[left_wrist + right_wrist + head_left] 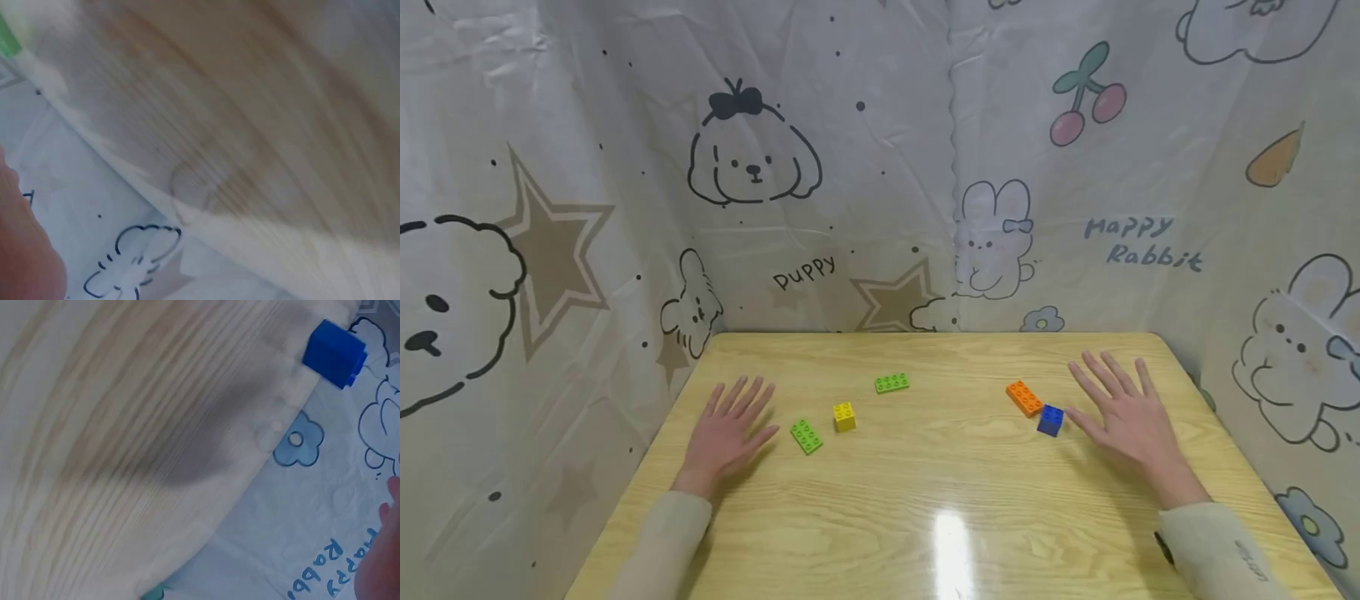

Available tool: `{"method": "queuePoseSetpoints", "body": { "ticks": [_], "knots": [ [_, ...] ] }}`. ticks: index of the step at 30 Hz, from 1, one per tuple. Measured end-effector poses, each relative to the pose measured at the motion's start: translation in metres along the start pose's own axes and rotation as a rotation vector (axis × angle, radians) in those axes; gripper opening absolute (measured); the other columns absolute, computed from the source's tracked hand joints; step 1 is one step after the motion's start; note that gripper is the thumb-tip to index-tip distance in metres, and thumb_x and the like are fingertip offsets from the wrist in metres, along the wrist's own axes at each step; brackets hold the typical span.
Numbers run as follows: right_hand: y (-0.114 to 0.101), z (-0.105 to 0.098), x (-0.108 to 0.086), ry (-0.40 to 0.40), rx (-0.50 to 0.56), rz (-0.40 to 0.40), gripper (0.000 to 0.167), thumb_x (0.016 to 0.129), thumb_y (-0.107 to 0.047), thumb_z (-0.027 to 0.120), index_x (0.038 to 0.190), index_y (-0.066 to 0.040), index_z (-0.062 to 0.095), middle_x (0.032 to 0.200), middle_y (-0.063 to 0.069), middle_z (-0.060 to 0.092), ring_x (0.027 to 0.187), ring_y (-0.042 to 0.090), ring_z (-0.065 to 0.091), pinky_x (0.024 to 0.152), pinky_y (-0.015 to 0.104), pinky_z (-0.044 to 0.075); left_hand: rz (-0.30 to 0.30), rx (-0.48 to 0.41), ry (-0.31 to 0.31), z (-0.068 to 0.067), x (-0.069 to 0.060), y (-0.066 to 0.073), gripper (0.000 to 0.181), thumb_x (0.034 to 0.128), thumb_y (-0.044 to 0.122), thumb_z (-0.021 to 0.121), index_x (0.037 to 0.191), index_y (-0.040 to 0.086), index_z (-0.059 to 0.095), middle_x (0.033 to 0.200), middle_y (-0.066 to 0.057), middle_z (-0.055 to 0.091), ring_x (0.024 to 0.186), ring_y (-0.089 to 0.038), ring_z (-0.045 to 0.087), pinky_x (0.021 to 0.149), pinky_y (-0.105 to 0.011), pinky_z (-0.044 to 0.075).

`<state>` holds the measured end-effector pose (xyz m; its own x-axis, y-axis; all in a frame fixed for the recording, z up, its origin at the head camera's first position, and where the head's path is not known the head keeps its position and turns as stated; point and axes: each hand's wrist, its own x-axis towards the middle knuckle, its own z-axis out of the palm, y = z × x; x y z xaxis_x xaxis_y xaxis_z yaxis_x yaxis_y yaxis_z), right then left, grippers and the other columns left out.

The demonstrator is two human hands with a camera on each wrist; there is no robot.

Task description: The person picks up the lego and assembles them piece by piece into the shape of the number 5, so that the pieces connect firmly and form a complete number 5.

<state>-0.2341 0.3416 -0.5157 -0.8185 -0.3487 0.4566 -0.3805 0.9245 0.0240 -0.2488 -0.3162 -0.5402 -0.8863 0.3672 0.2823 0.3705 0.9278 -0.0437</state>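
Plainly, the blue block (1050, 420), right of frame centre, lies just left of your spread right hand (1127, 421).

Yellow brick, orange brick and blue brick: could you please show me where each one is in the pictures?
Yellow brick (844, 412), head view: its studded top.
Orange brick (1024, 398), head view: middle of its studded top.
Blue brick (333, 354), right wrist view: a smooth side.
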Motion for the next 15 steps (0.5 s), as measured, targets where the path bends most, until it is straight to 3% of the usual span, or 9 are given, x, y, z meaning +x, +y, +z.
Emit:
{"method": "queuePoseSetpoints", "body": {
  "ticks": [4, 7, 10, 15],
  "knots": [
    [-0.011, 0.0, 0.005, -0.04, 0.121, 0.06, 0.079, 0.1, -0.05, 0.061, 0.166, -0.022, 0.026, 0.167, 0.015, 0.034, 0.155, 0.039, 0.026, 0.131, 0.057, 0.001, -0.052, -0.154, -0.066, 0.0, 0.006, 0.015, 0.075, 0.1041, 0.054, 0.052, 0.165, 0.018, 0.028, 0.171, -0.009, 0.027, 0.158, -0.037, 0.023, 0.13, -0.058, 0.009],
    [-0.019, -0.002, 0.008, -0.109, 0.263, 0.144, 0.08, 0.101, -0.048, 0.062, 0.166, -0.02, 0.026, 0.165, 0.02, 0.034, 0.148, 0.048, 0.032, 0.124, 0.069, 0.016, -0.096, -0.369, -0.137, 0.0, 0.009, 0.025, 0.077, 0.1047, 0.051, 0.054, 0.166, 0.018, 0.023, 0.171, -0.011, 0.027, 0.156, -0.04, 0.027, 0.127, -0.063, 0.015],
    [-0.023, -0.004, 0.011, -0.199, 0.404, 0.227, 0.081, 0.101, -0.048, 0.063, 0.165, -0.016, 0.026, 0.163, 0.027, 0.033, 0.144, 0.055, 0.032, 0.109, 0.08, 0.029, -0.133, -0.575, -0.211, 0.0, 0.011, 0.03, 0.081, 0.1024, 0.051, 0.06, 0.167, 0.02, 0.022, 0.169, -0.014, 0.031, 0.152, -0.044, 0.031, 0.123, -0.068, 0.023],
    [-0.025, -0.002, 0.011, -0.309, 0.573, 0.315, 0.079, 0.102, -0.049, 0.062, 0.161, -0.005, 0.032, 0.158, 0.031, 0.036, 0.137, 0.055, 0.041, 0.103, 0.076, 0.041, -0.182, -0.766, -0.323, 0.001, 0.01, 0.032, 0.091, 0.0936, 0.05, 0.074, 0.166, 0.023, 0.025, 0.165, -0.015, 0.038, 0.149, -0.043, 0.038, 0.121, -0.068, 0.028]
  ]
}}
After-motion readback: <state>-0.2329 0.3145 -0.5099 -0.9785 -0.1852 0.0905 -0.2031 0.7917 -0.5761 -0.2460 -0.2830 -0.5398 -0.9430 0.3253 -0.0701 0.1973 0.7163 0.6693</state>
